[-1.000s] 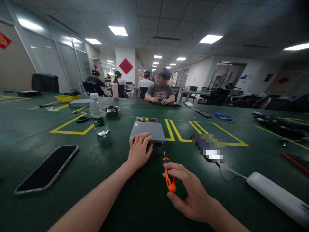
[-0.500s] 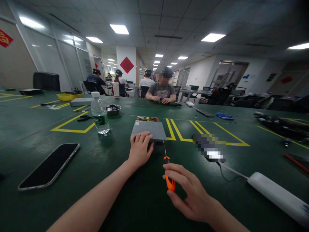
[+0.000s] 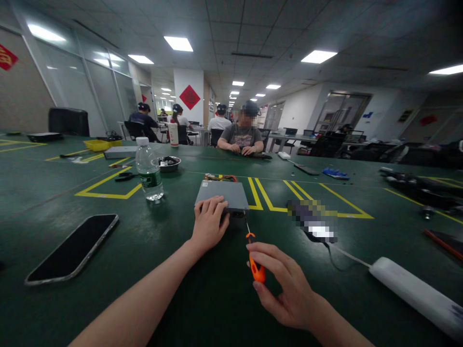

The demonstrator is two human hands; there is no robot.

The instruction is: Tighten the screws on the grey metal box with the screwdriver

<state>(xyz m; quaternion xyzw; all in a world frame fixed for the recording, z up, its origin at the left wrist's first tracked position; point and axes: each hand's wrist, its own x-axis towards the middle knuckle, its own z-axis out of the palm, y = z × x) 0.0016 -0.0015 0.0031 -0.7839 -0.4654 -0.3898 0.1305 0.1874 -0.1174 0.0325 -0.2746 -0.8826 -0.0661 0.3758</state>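
In the head view, a grey metal box (image 3: 222, 194) is seen lying flat on the green table (image 3: 202, 299), with a bundle of coloured wires (image 3: 220, 178) at its far edge. The left hand (image 3: 210, 223) is laid palm down on the near left corner of the box, fingers spread over the top and bent over the near edge. An orange-handled screwdriver (image 3: 255, 260) is held in the right hand (image 3: 285, 286), the handle pinched between thumb and fingertips; its thin shaft is pointed away from the person, and the tip is set at the near right corner of the box, where the exact point of contact cannot be made out.

To the left, a clear water bottle (image 3: 148, 169) is stood upright beside a yellow floor-tape outline, and a dark phone (image 3: 74, 248) is laid flat, well apart from the box. To the right, a white power strip (image 3: 412, 291) is seen near the table edge. A person (image 3: 242, 137) is seated at the far side of the table, both hands resting on it.
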